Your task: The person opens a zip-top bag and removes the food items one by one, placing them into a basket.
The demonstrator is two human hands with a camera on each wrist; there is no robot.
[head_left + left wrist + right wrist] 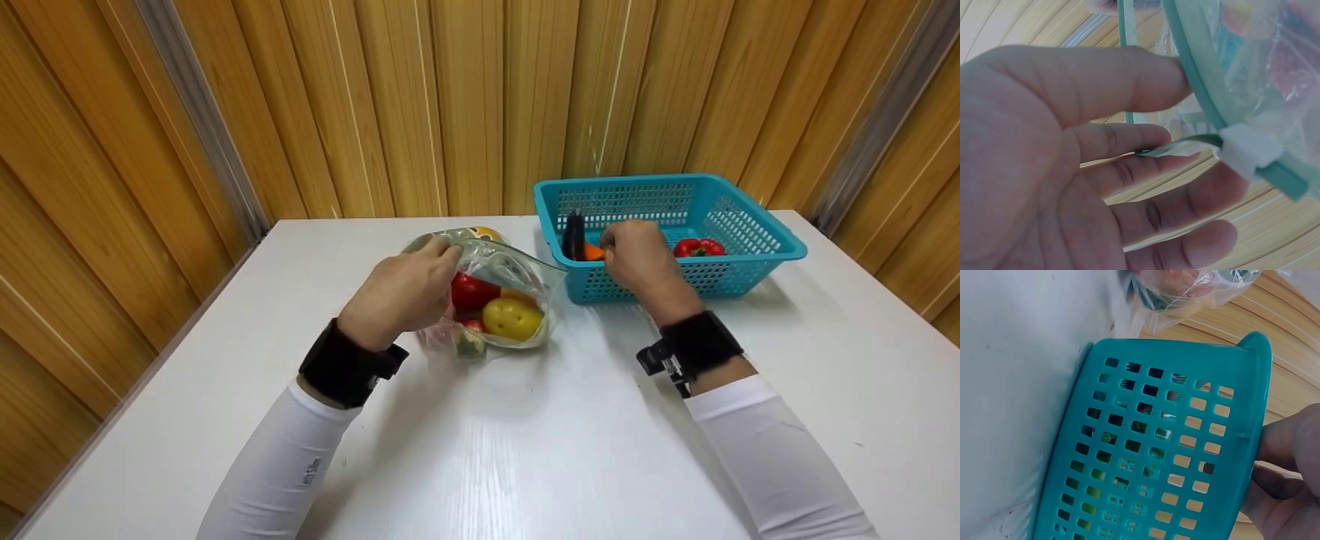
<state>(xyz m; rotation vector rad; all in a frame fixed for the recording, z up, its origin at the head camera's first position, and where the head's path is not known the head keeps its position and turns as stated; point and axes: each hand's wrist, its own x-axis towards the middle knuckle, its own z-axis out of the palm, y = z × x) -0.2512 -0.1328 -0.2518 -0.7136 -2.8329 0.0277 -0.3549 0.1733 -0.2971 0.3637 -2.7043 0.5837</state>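
My left hand (pixel 409 289) holds the mouth of a clear zip bag (pixel 555 289). In the left wrist view, the thumb lies against the bag's green zip strip (pixel 1199 73), which carries a white slider (pixel 1249 151). Inside the bag are a yellow-green potato-like piece (pixel 513 319), a round red piece (pixel 472 291) and others partly hidden. My right hand (pixel 641 259) is over the front rim of a teal basket (pixel 757 264), close to an orange piece (pixel 593 252) and a dark eggplant (pixel 574 236). Its fingertips are partly hidden behind the rim; nothing shows between them.
A red bell pepper (pixel 699 247) lies in the basket, right of my right hand. Through the basket's holes, green pieces (pixel 1092 491) show. The white table (pixel 480 450) ends at a wood-patterned wall (pixel 469 112) behind the bag and basket.
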